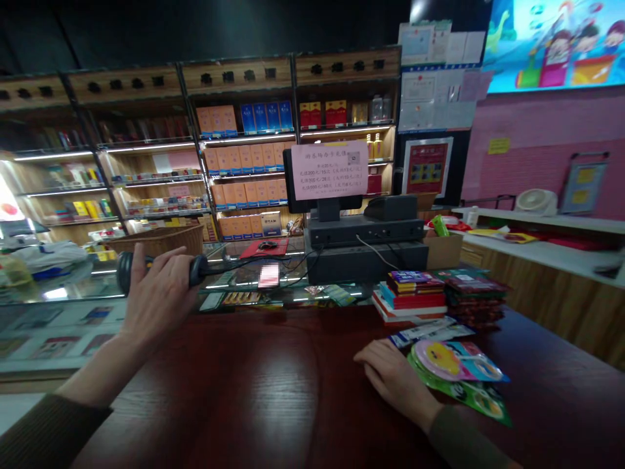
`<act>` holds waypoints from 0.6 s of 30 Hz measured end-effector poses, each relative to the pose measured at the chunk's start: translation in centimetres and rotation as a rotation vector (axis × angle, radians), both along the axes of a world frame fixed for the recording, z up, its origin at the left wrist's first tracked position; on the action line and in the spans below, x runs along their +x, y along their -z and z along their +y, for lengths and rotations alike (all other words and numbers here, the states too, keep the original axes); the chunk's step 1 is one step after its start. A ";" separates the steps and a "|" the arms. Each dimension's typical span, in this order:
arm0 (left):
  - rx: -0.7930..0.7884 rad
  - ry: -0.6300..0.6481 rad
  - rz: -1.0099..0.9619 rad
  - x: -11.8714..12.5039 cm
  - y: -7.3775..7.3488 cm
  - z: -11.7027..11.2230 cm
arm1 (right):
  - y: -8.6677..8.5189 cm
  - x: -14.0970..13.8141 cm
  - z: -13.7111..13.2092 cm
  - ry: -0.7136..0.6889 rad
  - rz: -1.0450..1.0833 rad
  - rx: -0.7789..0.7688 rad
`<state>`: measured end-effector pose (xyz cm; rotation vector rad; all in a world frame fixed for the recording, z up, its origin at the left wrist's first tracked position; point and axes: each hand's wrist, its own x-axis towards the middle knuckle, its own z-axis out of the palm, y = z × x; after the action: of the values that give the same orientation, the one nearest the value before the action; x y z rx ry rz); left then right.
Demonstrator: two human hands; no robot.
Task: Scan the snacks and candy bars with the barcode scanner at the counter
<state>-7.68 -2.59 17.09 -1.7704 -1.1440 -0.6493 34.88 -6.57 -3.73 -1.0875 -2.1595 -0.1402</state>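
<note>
My left hand (157, 296) is raised over the left end of the dark red wooden counter (273, 384), its fingers wrapped round a black handheld barcode scanner (127, 268) whose cable runs right toward the till. My right hand (390, 376) rests on the counter with fingers curled under, touching the edge of a pink and green packaged toy (456, 365); nothing shows inside it.
A cash register (364, 244) with a pink notice on its screen stands behind the counter. Stacked card packs (415, 294) lie beside it. A glass display case (58, 306) sits at the left. Shelves of boxed goods (244, 169) fill the back wall.
</note>
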 end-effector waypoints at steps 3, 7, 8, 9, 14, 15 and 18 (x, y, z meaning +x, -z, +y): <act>-0.024 0.033 0.031 1.6 1.2 -3.1 | 0.0 -0.1 -0.2 0.013 0.037 -0.051; -0.126 0.131 0.102 4.7 3.9 -6.8 | -0.1 -0.8 -0.6 0.037 0.187 -0.151; -0.142 0.151 0.118 5.5 4.6 -7.6 | -0.3 -1.1 -0.6 0.042 0.250 -0.194; -0.155 0.157 0.115 6.2 5.4 -8.3 | -0.4 -1.5 -0.5 0.042 0.326 -0.251; -0.225 0.239 0.105 8.7 8.8 -10.0 | -2.6 -5.0 1.9 -0.105 0.986 -0.812; -0.244 0.245 0.108 9.0 9.5 -10.1 | -3.3 -5.9 2.6 -0.164 1.141 -0.952; -0.300 0.241 0.142 9.5 11.5 -9.8 | -5.6 -8.3 4.4 -0.320 1.434 -1.147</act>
<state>1.85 -12.39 5.58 -2.1972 -0.9777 -0.4997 26.60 -2.14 1.89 -0.8204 -0.8722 1.6458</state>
